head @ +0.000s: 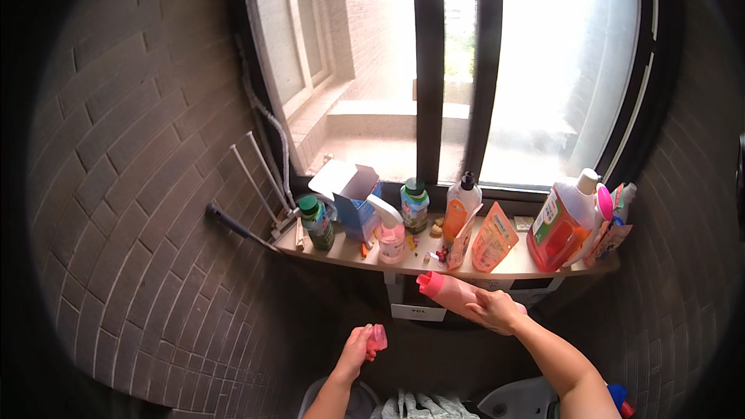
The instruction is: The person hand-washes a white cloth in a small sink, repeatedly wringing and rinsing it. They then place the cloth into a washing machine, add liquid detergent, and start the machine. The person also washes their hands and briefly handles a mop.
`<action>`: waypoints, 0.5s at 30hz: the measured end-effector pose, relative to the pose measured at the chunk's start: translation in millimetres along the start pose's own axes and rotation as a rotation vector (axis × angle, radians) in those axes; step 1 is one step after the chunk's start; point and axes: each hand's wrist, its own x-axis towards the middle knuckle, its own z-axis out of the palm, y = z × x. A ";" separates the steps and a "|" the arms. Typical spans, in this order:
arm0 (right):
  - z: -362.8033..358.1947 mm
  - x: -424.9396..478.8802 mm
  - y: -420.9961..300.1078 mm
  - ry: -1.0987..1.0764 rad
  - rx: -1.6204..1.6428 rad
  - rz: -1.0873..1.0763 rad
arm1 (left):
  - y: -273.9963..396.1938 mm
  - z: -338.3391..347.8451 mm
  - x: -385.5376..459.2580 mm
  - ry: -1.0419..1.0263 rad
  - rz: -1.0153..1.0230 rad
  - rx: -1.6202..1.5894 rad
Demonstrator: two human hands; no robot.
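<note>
My right hand (pixel 495 309) grips a pink plastic bottle (pixel 457 297), tilted so that its open-looking red neck points left. In my left hand (pixel 354 352) is a small translucent pink cap (pixel 377 338), held apart from the bottle. Both hands are in front of a shelf (pixel 349 262) under the window. On it stand a pink spray bottle (pixel 391 238) with a white trigger head, an orange bottle (pixel 460 209) with a black top, an orange refill pouch (pixel 493 238) and a large jug of red liquid (pixel 561 224).
Two green-capped bottles (pixel 317 224) flank an open blue box (pixel 356 215). More containers (pixel 608 227) crowd the shelf's right end. Below the shelf is a white appliance (pixel 419 312). A dark-handled tool (pixel 233 222) leans at the left wall. A basin (pixel 518 398) lies at lower right.
</note>
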 end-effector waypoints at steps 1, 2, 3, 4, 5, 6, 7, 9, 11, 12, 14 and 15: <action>-1.5 0.1 -1.9 0.009 0.029 -0.005 | 3.3 6.1 6.7 0.012 0.039 0.058; -1.9 0.5 -3.2 0.017 0.058 -0.011 | 5.7 11.6 13.8 0.025 0.078 0.115; -1.8 -0.3 -2.6 0.026 0.074 -0.011 | 6.9 17.7 20.4 0.035 0.115 0.167; -1.3 -1.1 -2.0 0.034 0.090 -0.012 | 9.8 23.4 27.3 0.037 0.121 0.169; -0.9 -1.9 -1.5 0.041 0.105 -0.013 | 11.8 27.4 35.1 0.048 0.134 0.183; -1.9 -2.9 -1.8 0.051 0.119 -0.020 | 13.1 31.0 43.4 0.058 0.145 0.196; -3.9 -4.2 -2.7 0.062 0.131 -0.026 | 15.2 35.2 51.1 0.068 0.157 0.208; -5.0 -8.3 0.2 0.094 0.141 -0.033 | 23.3 46.8 67.1 0.094 0.194 0.297; -5.7 -13.2 3.1 0.139 0.122 -0.038 | 32.2 56.7 86.5 0.087 0.259 0.397; -5.6 -14.5 2.0 0.174 0.128 -0.072 | 37.5 59.1 95.5 0.086 0.258 0.415; -7.1 -18.8 -5.3 0.246 0.138 -0.139 | 49.0 61.5 106.7 0.048 0.302 0.465; -9.0 -24.7 -4.7 0.203 0.069 -0.163 | 56.2 67.4 107.7 0.002 0.326 0.480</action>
